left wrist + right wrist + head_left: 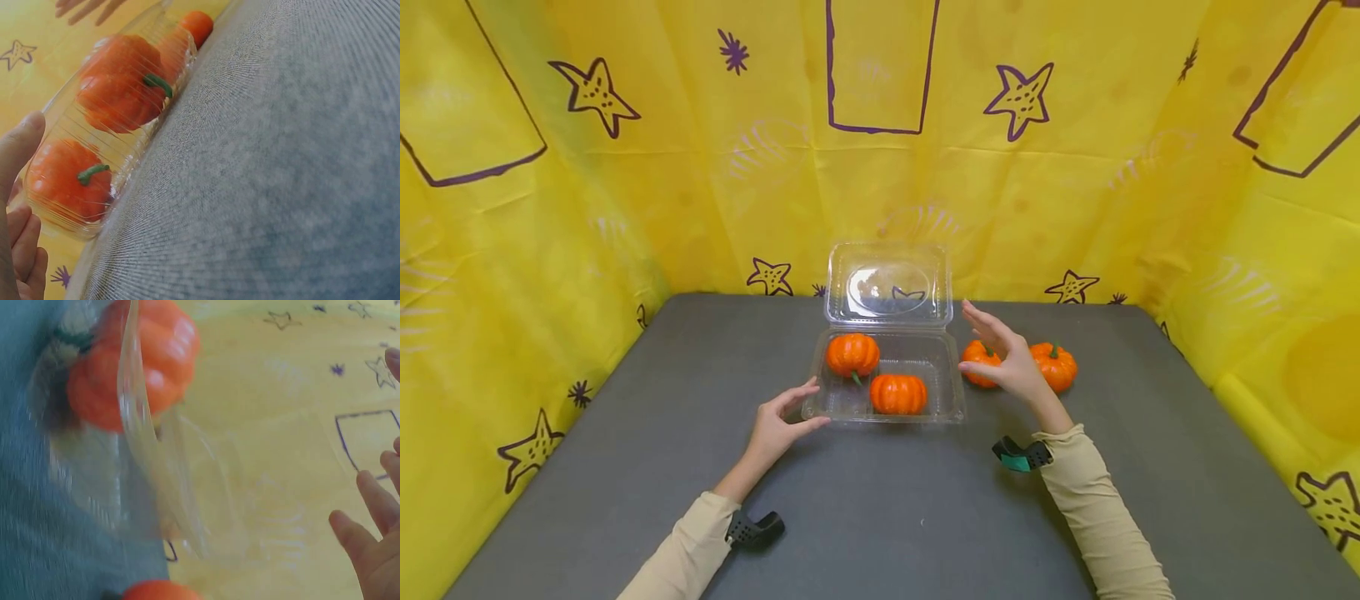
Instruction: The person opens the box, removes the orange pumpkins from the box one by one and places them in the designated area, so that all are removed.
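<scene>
A clear plastic clamshell box [942, 367] lies on the table with its lid [891, 285] standing up at the back. Inside it are a small orange pumpkin [852, 356] at the back left and another pumpkin [898, 395] near the front middle. My left hand [775, 429] is at the front left corner, thumb by the front rim and fingers along the left side, relaxed. Thumb and fingers [25, 240] flank the box's end in the left wrist view. My right hand [1017, 367] hovers beside the right rim with spread fingers, holding nothing.
Two more pumpkins are right of the box: one [979, 360] partly hidden behind my right hand, one [1054, 367] just past it. The dark grey table [880, 508] is bounded by yellow patterned cloth [880, 192] at the back and sides.
</scene>
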The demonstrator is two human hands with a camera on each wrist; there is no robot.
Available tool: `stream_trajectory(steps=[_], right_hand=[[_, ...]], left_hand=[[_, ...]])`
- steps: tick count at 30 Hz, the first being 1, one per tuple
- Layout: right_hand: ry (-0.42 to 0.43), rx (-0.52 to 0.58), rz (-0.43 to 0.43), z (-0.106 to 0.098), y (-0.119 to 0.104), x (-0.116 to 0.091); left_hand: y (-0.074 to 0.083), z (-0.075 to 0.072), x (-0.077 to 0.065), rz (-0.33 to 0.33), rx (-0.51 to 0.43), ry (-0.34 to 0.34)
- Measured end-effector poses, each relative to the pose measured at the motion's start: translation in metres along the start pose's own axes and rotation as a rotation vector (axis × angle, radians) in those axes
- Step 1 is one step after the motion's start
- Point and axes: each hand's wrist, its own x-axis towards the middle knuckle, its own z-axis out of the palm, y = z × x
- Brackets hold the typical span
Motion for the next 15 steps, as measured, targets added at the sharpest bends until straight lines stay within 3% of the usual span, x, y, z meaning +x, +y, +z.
stream_trajectory(steps=[3, 8, 15], right_hand=[[-0.045, 0.029, -0.008, 0.010, -0.005, 0.005], [-0.183, 0.094, -0.016, 0.023, 0.012, 0.001], [-0.308, 0.012, 0.063, 0.043, -0.009, 0.002]], left_hand=[[0.000, 0.001, 0.000, 0.003, -0.005, 0.002], [0.001, 0.000, 0.001, 0.001, 0.002, -0.003], [0.000, -0.001, 0.001, -0.013, 0.000, -0.001]])
